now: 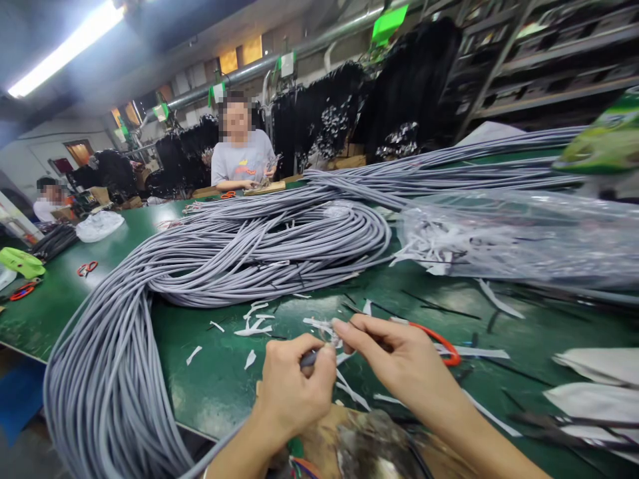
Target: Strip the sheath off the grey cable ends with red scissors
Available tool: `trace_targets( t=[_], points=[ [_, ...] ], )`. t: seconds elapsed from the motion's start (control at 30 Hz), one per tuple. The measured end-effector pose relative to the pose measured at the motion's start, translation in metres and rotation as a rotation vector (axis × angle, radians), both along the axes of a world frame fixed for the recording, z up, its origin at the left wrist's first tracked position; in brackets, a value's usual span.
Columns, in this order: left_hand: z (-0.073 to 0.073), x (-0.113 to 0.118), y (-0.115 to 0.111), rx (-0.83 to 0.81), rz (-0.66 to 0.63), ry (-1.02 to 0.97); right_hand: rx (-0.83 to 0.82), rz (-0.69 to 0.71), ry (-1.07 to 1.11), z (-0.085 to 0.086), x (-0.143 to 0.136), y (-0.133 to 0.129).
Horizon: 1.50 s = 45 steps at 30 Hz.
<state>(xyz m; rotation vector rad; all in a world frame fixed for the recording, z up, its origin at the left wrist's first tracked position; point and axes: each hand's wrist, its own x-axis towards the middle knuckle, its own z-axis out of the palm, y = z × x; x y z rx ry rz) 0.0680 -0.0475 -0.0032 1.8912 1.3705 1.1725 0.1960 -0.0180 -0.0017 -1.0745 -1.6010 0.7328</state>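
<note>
My left hand [298, 379] is closed round the end of a grey cable [308, 360], near the table's front edge. Just to its right, my right hand [387, 342] pinches whitish strands [333, 338] that come out at the cable end; the fine detail there is blurred. Orange-handled scissors [452, 352] lie partly behind my right hand. White strips [257, 326] and thin black pieces are scattered around both hands. A large bundle of grey cables [200, 259] lies looped beyond them and hangs over the front edge at the left.
A clear plastic bag [529, 233] of white scraps lies at right. Dark pliers [554, 426] and white gloves [594, 402] are at lower right. More scissors [87, 268] lie on the green table [120, 229] at left. A person [243, 159] works across it.
</note>
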Motion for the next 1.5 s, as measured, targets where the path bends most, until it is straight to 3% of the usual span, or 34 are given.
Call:
trace_targets(
  t=[0.33,0.6,0.97,1.2,1.33,1.4,1.5],
  points=[
    [-0.006,0.000,0.003,-0.075,-0.031,-0.122,0.120,0.032,-0.162,-0.004,0.003,-0.003],
    [-0.009,0.004,0.005,-0.211,-0.076,-0.327,0.380,-0.097,-0.344,-0.005,0.006,-0.008],
    [-0.010,0.002,0.005,-0.137,-0.001,-0.356,0.263,-0.095,-0.217,-0.003,0.000,-0.005],
    [-0.010,0.003,0.007,-0.096,0.063,-0.177,0.616,-0.194,-0.425,-0.006,-0.005,-0.001],
    [-0.011,0.000,0.012,-0.108,0.101,-0.205,0.815,-0.145,-0.470,-0.009,-0.005,-0.006],
    [-0.013,-0.003,0.017,-0.115,0.152,-0.235,0.819,-0.162,-0.390,-0.005,-0.002,-0.010],
    [-0.015,-0.007,0.022,-0.125,0.192,-0.312,0.641,-0.354,-0.227,0.004,0.005,-0.011]
  ],
)
